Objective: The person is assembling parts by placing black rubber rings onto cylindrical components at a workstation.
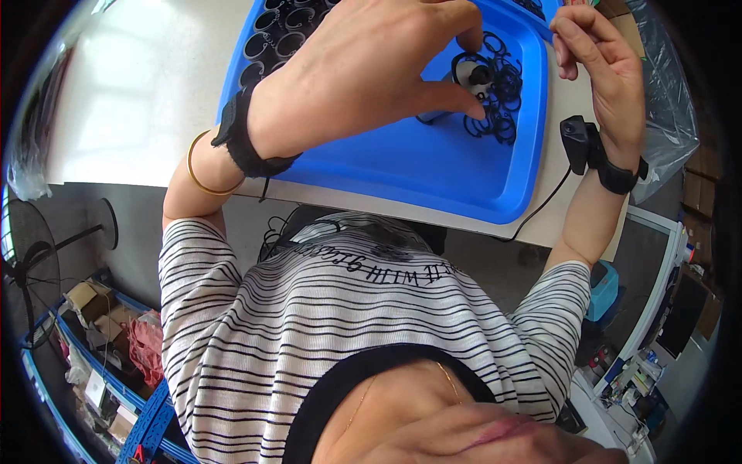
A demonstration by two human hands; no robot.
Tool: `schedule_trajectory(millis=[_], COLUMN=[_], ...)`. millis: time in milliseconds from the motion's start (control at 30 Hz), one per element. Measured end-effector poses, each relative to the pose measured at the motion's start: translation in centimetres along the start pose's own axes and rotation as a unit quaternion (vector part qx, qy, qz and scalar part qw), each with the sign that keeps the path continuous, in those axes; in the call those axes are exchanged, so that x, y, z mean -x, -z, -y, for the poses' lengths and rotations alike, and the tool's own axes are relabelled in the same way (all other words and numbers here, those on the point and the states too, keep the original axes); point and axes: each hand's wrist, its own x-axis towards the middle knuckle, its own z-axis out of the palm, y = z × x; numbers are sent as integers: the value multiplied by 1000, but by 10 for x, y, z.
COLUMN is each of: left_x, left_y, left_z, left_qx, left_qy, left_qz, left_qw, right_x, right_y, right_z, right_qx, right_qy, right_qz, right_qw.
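Observation:
My left hand [402,69] reaches across the blue tray [371,174], back of the hand up. Its thumb and a finger curve round a grey cylinder [464,71] with a dark rim; the palm hides part of it. Close to the thumb tip lies a loose heap of thin black rings [504,83] on the tray floor. Beyond the tray's right edge, my right hand [599,50] is raised, its fingers curled towards the thumb. Whatever they pinch, if anything, is too small to make out.
Several round, dark-rimmed parts [280,35] stand at the tray's upper left, partly behind my left arm. A black camera [576,143] with a cable is strapped to my right wrist. Clear plastic sheeting [668,100] hangs past the table's right edge. A fan [31,263] stands at left.

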Motion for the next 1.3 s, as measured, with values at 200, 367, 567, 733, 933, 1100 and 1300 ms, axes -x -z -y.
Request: schedule_trajectory(millis=[200, 367, 567, 733, 933, 1100, 1300], left_x=[1, 1, 1, 0, -1, -2, -2], left_y=[-1, -1, -2, -2, -4, -5, -4], left_z=[-2, -1, -1, 0, 3, 3, 3], left_qx=[-11, -16, -15, 1, 27, 32, 58], left_qy=[10, 5, 7, 13, -6, -25, -6], left_qz=[16, 19, 21, 27, 17, 12, 16], left_qw=[1000, 1000, 1000, 1000, 999, 999, 998], right_x=[-31, -11, -3, -6, -6, -6, -4], right_y=[-47, -17, -10, -18, -16, -13, -18], right_z=[-32, -4, 13, 12, 9, -4, -31], right_qx=[-596, -296, 70, 137, 177, 213, 416], right_qy=[293, 140, -58, -91, -64, -41, 60], right_qz=[210, 126, 60, 94, 97, 91, 120], right_qw=[717, 936, 994, 982, 977, 972, 899])
